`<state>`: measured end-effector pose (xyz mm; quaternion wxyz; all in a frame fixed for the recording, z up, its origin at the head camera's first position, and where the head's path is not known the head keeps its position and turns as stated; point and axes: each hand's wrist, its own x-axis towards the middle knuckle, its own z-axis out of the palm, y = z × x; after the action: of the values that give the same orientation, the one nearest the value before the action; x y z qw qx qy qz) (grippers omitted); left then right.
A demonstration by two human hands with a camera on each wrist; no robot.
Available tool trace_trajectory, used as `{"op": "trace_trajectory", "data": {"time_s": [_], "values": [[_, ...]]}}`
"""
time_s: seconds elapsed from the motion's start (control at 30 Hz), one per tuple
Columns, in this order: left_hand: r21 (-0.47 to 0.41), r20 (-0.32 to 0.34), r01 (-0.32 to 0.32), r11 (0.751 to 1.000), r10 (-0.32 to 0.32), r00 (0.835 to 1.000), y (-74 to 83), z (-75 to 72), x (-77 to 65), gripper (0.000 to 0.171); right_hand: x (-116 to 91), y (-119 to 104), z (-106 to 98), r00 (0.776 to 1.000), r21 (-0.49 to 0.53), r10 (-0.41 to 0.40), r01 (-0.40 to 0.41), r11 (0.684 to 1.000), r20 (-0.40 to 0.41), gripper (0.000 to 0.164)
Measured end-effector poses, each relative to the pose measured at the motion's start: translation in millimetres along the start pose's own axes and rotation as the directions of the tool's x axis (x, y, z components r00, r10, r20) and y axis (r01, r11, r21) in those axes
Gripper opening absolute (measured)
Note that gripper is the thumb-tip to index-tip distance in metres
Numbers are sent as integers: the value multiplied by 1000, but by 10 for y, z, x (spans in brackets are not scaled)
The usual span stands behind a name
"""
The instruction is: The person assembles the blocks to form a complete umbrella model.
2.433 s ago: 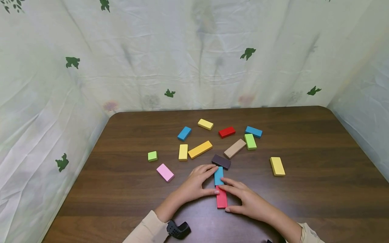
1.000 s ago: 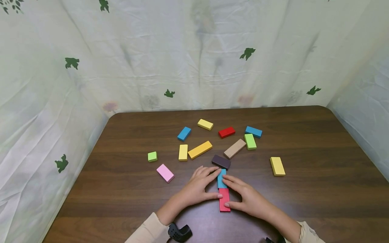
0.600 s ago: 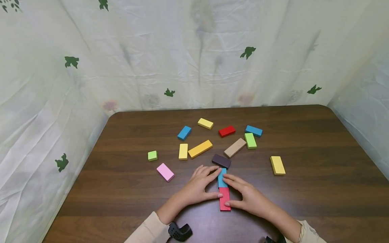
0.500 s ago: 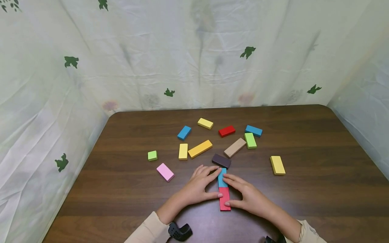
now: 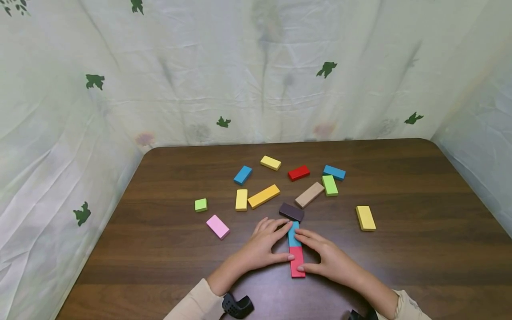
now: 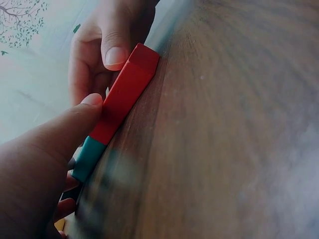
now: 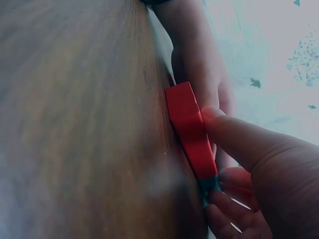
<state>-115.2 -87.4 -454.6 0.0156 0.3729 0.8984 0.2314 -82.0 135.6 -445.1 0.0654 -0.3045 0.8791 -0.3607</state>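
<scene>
Slid slightly to the person's right, and a bit nearer, since the earliest frame: flat red rectangular wood-look block (image 5: pixel 297 262) and flat sky-blue rectangular wood-look block (image 5: pixel 294 238), end to end on the dark-brown wood-grain table (image 5: pixel 160 249), red nearer.

Closest: cream fabric sleeves (image 5: pixel 198 302). L hand (image 5: pixel 262 244), fingers loosely spread, has its thumb at red's left edge, forefinger by blue's far end. R hand (image 5: pixel 330 258), also part-spread, rests its thumb on red near the right edge, fingertips along blue's right side. Neither wraps a block; they brace the pair btwn them.

Step in hand is prob. squaring up the join. Next move calls for lifting off w/o nudging it, esp. w/ the dark-purple rectangular block (image 5: pixel 291 212) right by blue's far end; touching or not, can't tell.

Mid-table: pink rectangular block (image 5: pixel 218 227) to L, pale-yellow rectangular block (image 5: pixel 366 218) well to R. Farther: amber bar-shaped block (image 5: pixel 264 196), tan bar-shaped block (image 5: pixel 310 194), other coloured blocks. Behind all: white cloth backdrop (image 5: pixel 180 53) w/ green patches.
</scene>
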Motion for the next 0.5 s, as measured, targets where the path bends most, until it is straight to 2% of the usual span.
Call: {"op": "trace_trajectory", "data": {"time_s": [0.3, 0.4, 0.5], "values": [[6, 1, 12, 1000, -12, 1000, 10, -1, 6, 78, 8, 31, -11, 1000, -6, 3, -3, 1000, 13, 71], [-5, 6, 22, 1000, -22, 1000, 13, -4, 13, 78, 8, 41, -10, 1000, -4, 5, -5, 1000, 12, 71], [-33, -15, 41, 999, -41, 999, 1, -4, 31, 75, 7, 46, -7, 1000, -3, 2, -2, 1000, 8, 70]]}}
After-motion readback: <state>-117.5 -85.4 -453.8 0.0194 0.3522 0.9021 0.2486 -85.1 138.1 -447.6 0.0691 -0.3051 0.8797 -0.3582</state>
